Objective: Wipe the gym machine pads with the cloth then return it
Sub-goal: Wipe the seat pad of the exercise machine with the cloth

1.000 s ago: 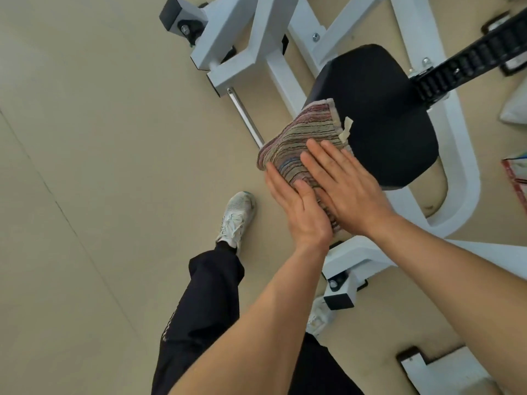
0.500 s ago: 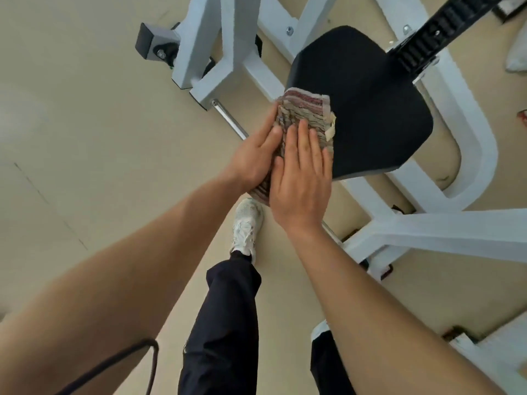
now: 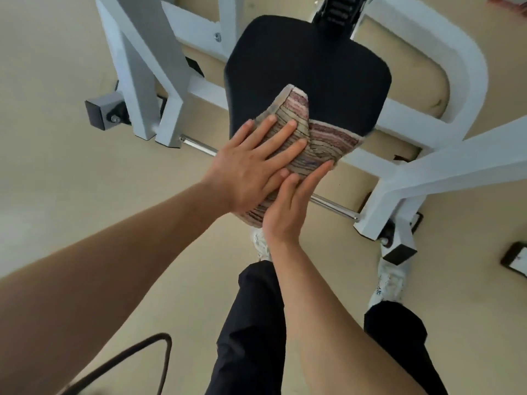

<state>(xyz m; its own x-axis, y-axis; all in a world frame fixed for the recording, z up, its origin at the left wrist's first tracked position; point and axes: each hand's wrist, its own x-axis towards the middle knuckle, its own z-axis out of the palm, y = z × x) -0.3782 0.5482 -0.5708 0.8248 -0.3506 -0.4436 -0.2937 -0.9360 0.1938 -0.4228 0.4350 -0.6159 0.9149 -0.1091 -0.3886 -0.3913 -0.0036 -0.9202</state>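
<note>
A black seat pad (image 3: 308, 72) of a white gym machine fills the upper middle of the head view. A folded striped cloth (image 3: 322, 141) lies over the pad's near edge and hangs down below it. My left hand (image 3: 253, 166) presses flat on the cloth with fingers spread. My right hand (image 3: 288, 206) rests flat against the cloth's lower right side, just beneath the left hand's fingertips. Both palms hide the cloth's lower left part.
The white machine frame (image 3: 427, 172) surrounds the pad, with a chrome bar (image 3: 333, 206) running under the cloth. My legs in dark trousers and white shoes (image 3: 390, 280) stand below on the beige floor. A dark flat object (image 3: 516, 260) lies at the right edge.
The view has swung, so the pad now sits higher and more central. The cloth has spread wider along the pad's near edge, and my left hand has moved on top of it, above the right.
</note>
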